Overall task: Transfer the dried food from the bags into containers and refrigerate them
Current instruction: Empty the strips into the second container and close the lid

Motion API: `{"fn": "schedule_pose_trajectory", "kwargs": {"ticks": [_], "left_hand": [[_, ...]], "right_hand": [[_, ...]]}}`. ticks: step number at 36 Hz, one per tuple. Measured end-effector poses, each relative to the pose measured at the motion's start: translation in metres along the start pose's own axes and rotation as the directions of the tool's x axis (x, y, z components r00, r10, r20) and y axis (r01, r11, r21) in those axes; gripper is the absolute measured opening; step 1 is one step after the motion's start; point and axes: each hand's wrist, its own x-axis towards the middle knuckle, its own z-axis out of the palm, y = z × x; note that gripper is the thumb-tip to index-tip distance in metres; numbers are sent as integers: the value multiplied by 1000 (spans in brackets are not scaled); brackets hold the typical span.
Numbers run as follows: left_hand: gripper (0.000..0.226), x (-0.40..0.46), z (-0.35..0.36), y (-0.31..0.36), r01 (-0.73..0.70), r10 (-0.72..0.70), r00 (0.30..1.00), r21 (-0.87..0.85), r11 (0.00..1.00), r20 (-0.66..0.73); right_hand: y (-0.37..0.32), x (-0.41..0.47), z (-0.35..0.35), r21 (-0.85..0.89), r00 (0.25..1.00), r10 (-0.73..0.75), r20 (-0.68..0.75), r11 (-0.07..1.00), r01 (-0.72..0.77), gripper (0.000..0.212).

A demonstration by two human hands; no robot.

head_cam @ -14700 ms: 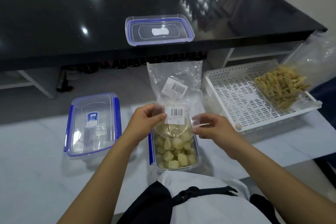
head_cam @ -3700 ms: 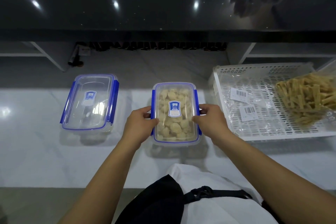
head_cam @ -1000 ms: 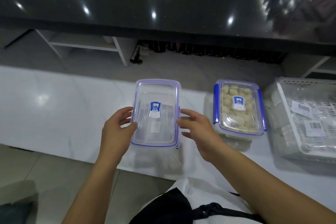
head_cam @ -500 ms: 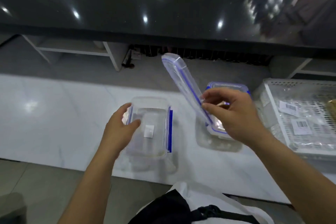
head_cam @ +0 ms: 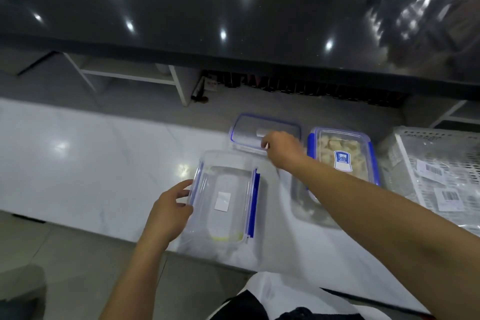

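Observation:
An empty clear container (head_cam: pixel 226 202) with blue side clips stands open on the white counter near its front edge. My left hand (head_cam: pixel 170 212) grips its left wall. Its clear lid (head_cam: pixel 249 128) with a blue seal lies flat on the counter just behind it, and my right hand (head_cam: pixel 281 147) rests on the lid's near right edge, fingers curled on it. To the right stands a lidded container (head_cam: pixel 340 156) filled with pale dried pieces.
A white perforated tray (head_cam: pixel 441 163) with emptied plastic bags (head_cam: pixel 441 187) and barcode labels sits at the right edge. A raised black countertop (head_cam: pixel 233 28) runs across the back. The counter's front edge drops to the floor at lower left.
The filled container was lidded and set aside. I lifted the lid off the empty container with my right hand and laid it flat behind the container.

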Motion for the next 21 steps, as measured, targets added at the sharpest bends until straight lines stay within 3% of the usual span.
{"fn": "schedule_pose_trajectory", "kwargs": {"ticks": [4,9,13,18,21], "left_hand": [[56,-1,0,-2,-4,4,1000,-27,1000,-7],[58,-5,0,6,-27,28,998,33,999,-57],[68,-6,3,31,-150,168,981,167,975,-97],[71,-1,34,82,-336,331,942,201,920,63],[71,-5,74,121,-478,444,874,198,856,197]], "right_hand": [[6,1,17,6,999,-13,41,1000,13,25],[11,-13,7,176,996,9,85,984,-24,39],[26,-61,-20,300,996,-32,-80,952,55,47],[75,-149,-57,358,978,130,-164,932,-64,65],[114,-200,-74,452,924,339,-176,862,-230,66]]}}
